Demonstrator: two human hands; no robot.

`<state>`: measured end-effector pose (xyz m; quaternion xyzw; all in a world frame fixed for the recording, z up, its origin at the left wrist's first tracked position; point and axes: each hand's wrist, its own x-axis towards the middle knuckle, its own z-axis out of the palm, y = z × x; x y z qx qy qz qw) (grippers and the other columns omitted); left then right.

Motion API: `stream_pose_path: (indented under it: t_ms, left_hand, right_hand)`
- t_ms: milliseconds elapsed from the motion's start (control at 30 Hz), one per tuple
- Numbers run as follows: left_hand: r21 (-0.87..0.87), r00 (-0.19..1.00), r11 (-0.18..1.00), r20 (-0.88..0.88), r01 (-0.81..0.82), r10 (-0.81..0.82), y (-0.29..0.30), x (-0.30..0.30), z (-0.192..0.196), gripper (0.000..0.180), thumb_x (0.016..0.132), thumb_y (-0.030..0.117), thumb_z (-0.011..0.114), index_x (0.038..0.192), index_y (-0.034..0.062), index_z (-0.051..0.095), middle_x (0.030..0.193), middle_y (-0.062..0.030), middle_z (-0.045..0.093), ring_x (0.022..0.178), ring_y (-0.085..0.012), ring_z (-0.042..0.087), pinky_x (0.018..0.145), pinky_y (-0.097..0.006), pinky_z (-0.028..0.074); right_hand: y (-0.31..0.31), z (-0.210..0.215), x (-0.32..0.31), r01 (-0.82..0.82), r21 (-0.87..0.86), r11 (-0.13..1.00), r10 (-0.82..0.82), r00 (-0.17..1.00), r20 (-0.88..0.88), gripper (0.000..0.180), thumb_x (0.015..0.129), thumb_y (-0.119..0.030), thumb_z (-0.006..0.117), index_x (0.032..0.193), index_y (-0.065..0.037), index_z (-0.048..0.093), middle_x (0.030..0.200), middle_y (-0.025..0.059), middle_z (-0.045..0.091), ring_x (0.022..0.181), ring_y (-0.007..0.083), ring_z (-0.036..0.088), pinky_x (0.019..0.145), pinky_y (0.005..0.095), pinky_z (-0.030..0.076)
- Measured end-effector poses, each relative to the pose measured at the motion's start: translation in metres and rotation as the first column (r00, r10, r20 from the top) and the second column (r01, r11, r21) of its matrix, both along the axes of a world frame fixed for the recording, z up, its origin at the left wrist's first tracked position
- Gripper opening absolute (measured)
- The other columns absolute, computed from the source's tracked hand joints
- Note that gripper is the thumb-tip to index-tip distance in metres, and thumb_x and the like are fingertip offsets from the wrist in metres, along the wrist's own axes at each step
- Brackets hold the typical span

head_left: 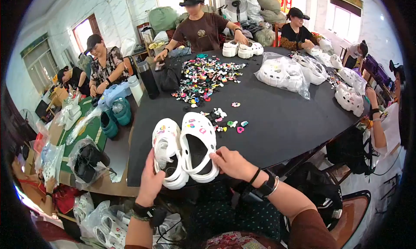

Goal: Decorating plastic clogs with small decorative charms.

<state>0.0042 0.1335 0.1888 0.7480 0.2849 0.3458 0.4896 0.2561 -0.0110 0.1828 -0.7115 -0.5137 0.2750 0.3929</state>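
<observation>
Whitewashed workroom, windows on both sides, several other people seated around a large black bench [277,119]; only the head view is available. On the bench: a heap of small coloured shoe charms [203,78] toward the far side, a few loose charms [229,121] just beyond the pair in hand, bagged white clogs [284,73] to the right, and a dark flask [148,79] at the left edge. Near edge: a pair of white clogs [186,149] held side by side, touching, soles down on or just above the bench lip; contact with the surface cannot be told. Left hand [150,182] grips the heel end of the left clog [167,151], fingers wrapped under and hidden, thumb along the outer wall, so clamped on the shoe. Right hand [234,163] closes on the heel rim of the right clog [198,145], fingers curled over the edge. Orientation: long axis of each clog runs near to far, tilted slightly leftward at the toe; toes point away from the person toward the charm heap, heels toward the body, uppers face up. Several charms already sit on both uppers. Judgement on handling: keep the pair level and pressed together so the uppers stay readable, hold at the heels only so the perforated toe area is uncovered, and steady one shoe against the bench before freeing a hand for a loose charm.
</observation>
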Motion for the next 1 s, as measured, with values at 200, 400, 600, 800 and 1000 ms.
stream_pose_path:
  t_ms: [200,400,600,800,1000]
  left_hand:
    - [-0.114,0.966,0.968,-0.112,0.222,-0.234,0.071,-0.015,0.027,0.074,0.071,-0.010,0.041,0.145,-0.0033,0.036,0.137,-0.0074,0.051,0.125,-0.0135,0.048,0.108,-0.028,0.032]
    - [0.331,0.861,0.883,-0.489,0.332,-0.140,0.112,0.006,0.066,0.072,0.068,-0.015,0.035,0.135,0.0046,0.053,0.124,-0.0241,0.060,0.119,-0.0308,0.058,0.102,-0.030,0.039]
    - [0.520,0.858,0.843,-0.488,0.136,0.162,0.111,0.005,0.061,0.062,0.073,-0.011,0.041,0.131,0.0046,0.055,0.123,-0.0253,0.059,0.117,-0.0384,0.055,0.102,-0.038,0.041]
    - [0.550,0.879,0.821,-0.306,-0.150,0.366,0.034,0.037,0.085,0.032,0.092,0.014,0.056,0.120,-0.0011,0.057,0.102,-0.0229,0.061,0.097,-0.0390,0.059,0.086,-0.042,0.047]
    - [0.696,0.856,0.697,-0.242,-0.175,0.457,0.053,0.037,0.035,0.043,0.094,0.029,0.059,0.125,0.0007,0.051,0.092,-0.0165,0.054,0.086,-0.0288,0.057,0.076,-0.037,0.046]
  right_hand:
    - [0.002,-0.010,-0.054,-0.107,0.040,0.993,0.110,0.991,-0.079,0.051,0.092,-0.039,0.063,0.105,0.008,0.047,0.083,0.0172,0.066,0.073,0.0233,0.069,0.065,0.0335,0.056]
    - [0.022,-0.044,-0.114,-0.264,0.230,0.937,0.328,0.891,-0.313,0.064,0.086,-0.036,0.071,0.109,0.009,0.031,0.099,0.0275,0.061,0.089,0.0323,0.066,0.077,0.0395,0.055]
    - [0.034,-0.042,-0.138,-0.409,0.125,0.904,0.422,0.804,-0.418,0.075,0.088,-0.025,0.069,0.134,0.008,0.021,0.134,0.0298,0.046,0.125,0.0353,0.051,0.096,0.0421,0.049]
    - [0.027,-0.060,-0.119,-0.413,0.167,0.895,0.445,0.828,-0.341,0.075,0.088,-0.021,0.068,0.141,0.003,0.021,0.135,0.0238,0.049,0.116,0.0326,0.057,0.088,0.0391,0.052]
    - [0.021,-0.046,-0.118,-0.445,0.163,0.880,0.474,0.827,-0.302,0.068,0.088,-0.015,0.066,0.140,0.002,0.025,0.129,0.0225,0.053,0.105,0.0283,0.063,0.081,0.0350,0.054]
